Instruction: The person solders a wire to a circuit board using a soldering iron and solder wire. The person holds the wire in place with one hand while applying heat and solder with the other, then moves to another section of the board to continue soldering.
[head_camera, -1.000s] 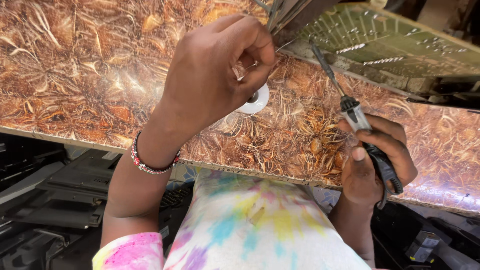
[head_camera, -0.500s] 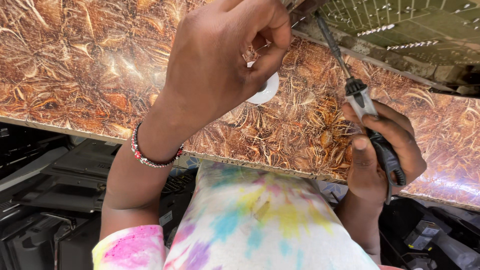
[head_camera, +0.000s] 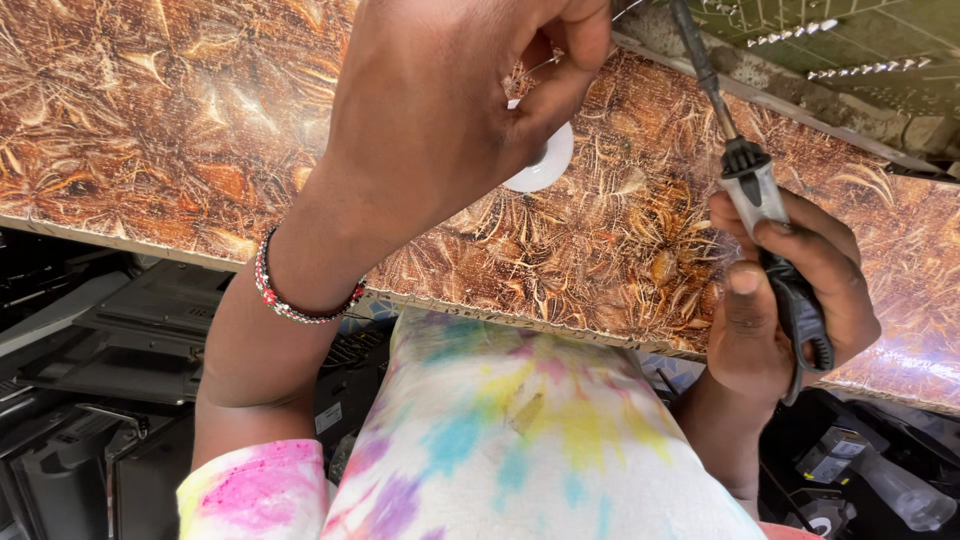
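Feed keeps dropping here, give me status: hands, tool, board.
Left hand pinching thin wire. Right hand gripping grey-and-black-handled soldering iron, tip up by green circuit board. White round spool part hidden behind left hand.

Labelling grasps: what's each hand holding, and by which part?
Right hand: grey-and-black soldering iron, gripped round its handle. Left hand: pinches a thin silvery wire between fingertips.

Brown patterned tabletop (head_camera: 180, 120) spans the frame's upper half; white round disc (head_camera: 545, 165) lies on it at upper centre; dark equipment (head_camera: 110, 350) occupies lower left; clear plastic bottle (head_camera: 900, 490) lies lower right.
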